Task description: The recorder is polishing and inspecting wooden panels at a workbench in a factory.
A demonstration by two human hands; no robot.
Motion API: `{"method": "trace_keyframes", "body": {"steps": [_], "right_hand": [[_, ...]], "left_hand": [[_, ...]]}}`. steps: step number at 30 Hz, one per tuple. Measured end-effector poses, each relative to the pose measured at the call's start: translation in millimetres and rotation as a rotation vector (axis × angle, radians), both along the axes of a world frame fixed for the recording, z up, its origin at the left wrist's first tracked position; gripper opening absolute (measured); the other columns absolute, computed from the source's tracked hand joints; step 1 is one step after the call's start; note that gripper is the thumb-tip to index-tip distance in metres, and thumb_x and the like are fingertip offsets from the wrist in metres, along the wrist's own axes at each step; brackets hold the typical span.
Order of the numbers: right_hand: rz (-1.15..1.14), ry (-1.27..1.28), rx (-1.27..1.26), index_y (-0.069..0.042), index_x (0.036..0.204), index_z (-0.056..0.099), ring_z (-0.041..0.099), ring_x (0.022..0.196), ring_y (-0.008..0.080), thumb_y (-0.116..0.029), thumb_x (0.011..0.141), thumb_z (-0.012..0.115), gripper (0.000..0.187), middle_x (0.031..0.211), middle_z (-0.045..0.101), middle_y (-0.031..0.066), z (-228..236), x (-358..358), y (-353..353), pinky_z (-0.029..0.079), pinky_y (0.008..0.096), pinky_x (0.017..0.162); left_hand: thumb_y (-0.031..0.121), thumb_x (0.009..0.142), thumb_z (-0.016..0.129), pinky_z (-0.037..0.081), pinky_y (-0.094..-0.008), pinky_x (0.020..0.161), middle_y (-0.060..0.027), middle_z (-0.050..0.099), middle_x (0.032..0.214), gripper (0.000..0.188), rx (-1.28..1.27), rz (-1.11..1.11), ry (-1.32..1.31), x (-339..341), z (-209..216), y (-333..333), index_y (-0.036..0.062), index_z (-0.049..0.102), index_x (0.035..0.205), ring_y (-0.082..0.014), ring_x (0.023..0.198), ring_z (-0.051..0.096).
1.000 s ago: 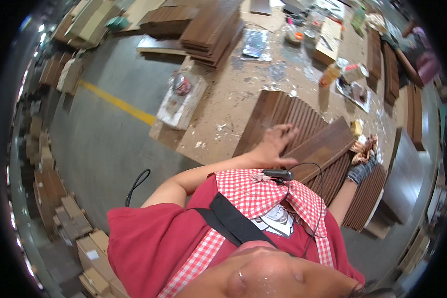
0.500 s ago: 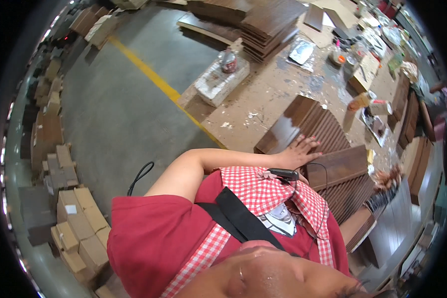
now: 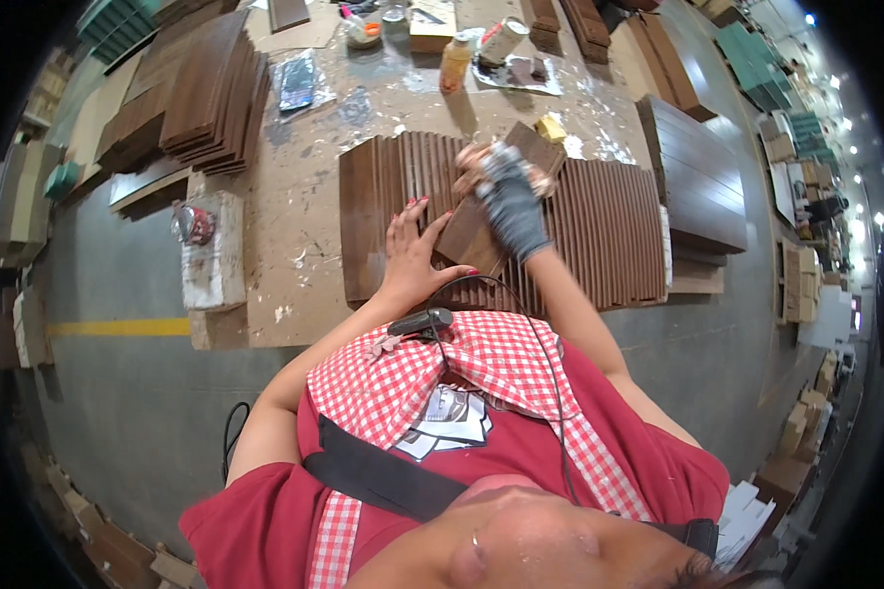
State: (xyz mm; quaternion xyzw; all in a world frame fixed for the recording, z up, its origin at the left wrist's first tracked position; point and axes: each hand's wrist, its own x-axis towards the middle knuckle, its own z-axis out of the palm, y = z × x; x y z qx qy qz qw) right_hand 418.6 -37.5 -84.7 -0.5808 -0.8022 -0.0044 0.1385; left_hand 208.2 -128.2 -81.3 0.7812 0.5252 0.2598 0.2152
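A row of dark brown wooden slats [image 3: 609,231] stands packed side by side on the worktable. Lying across the row at a slant is a loose brown board [image 3: 471,236]. My left hand [image 3: 417,250] is open, its fingers spread over the slats and the board's near end. On the board's upper part is my right hand [image 3: 511,201], in a grey fingerless glove. Its fingers are smeared by motion, so whether they hold anything is unclear. A small yellow block [image 3: 550,129] lies just beyond the board's far end.
A paint-stained worktable [image 3: 290,275] holds an orange-brown bottle [image 3: 455,64], a tipped white can [image 3: 504,39] and a stack of brown panels [image 3: 206,93]. At left, a jar [image 3: 193,225] stands on a white foam block [image 3: 213,280]. More dark panels [image 3: 692,177] lie right.
The view has swung to the right. My right hand has moved from the far right end of the slats onto the board, now slanted. My left hand still rests on the wood.
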Motion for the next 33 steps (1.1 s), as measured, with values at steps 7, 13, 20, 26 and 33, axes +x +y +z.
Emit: {"method": "trace_keyframes", "body": {"steps": [7, 13, 20, 26, 33], "right_hand": [[0.188, 0.212, 0.022, -0.006, 0.137, 0.047, 0.047, 0.128, 0.0311, -0.029, 0.093, 0.057, 0.051, 0.140, 0.046, 0.0197, 0.7, 8.3, -2.9, 0.036, 0.0410, 0.111], [-0.178, 0.057, 0.322, -0.005, 0.124, 0.056, 0.052, 0.117, 0.0342, -0.024, 0.092, 0.055, 0.037, 0.128, 0.053, 0.0205, -17.9, 53.4, 86.7, 0.039, 0.0447, 0.105], [0.142, 0.209, -0.012, -0.011, 0.136, 0.049, 0.047, 0.128, 0.0304, -0.020, 0.090, 0.063, 0.049, 0.139, 0.047, 0.0152, 22.7, -18.3, -31.3, 0.037, 0.0384, 0.111], [-0.129, 0.649, 0.038, -0.009, 0.128, 0.059, 0.050, 0.124, 0.0287, -0.010, 0.086, 0.067, 0.043, 0.135, 0.052, 0.0126, 17.0, 51.1, 9.8, 0.040, 0.0376, 0.108], [-0.123, 0.707, 0.231, -0.008, 0.121, 0.064, 0.054, 0.119, 0.0243, -0.006, 0.087, 0.066, 0.035, 0.129, 0.057, 0.0088, 40.9, 46.3, 1.4, 0.043, 0.0357, 0.104]], "left_hand": [[0.064, 0.068, 0.075, 0.008, -0.0493, 0.117, -0.0147, 0.025, 0.149, 0.093, -0.109, 0.055, 0.055, -7.6, 15.8, 1.5, 0.0161, 0.045, 0.141, -0.0334, 0.144, 0.013], [0.063, 0.069, 0.075, 0.007, -0.0511, 0.117, -0.0153, 0.022, 0.149, 0.094, -0.085, 0.003, 0.122, 4.4, 15.9, 5.1, 0.0192, 0.039, 0.145, -0.0332, 0.143, 0.012], [0.061, 0.068, 0.076, 0.011, -0.0498, 0.116, -0.0135, 0.030, 0.144, 0.086, 0.107, -0.019, 0.057, -19.5, 26.8, 1.4, 0.0148, 0.049, 0.135, -0.0326, 0.140, 0.017], [0.042, 0.094, 0.057, 0.016, -0.0487, 0.114, -0.0127, 0.033, 0.144, 0.040, 0.152, 0.343, -0.047, -90.4, 22.6, 52.9, 0.0142, 0.060, 0.123, -0.0323, 0.136, 0.025], [0.033, 0.097, 0.051, 0.023, -0.0526, 0.109, -0.0154, 0.029, 0.145, 0.035, 0.303, 0.796, 0.163, -220.0, -3.0, 183.3, 0.0155, 0.063, 0.125, -0.0379, 0.132, 0.027]]}}
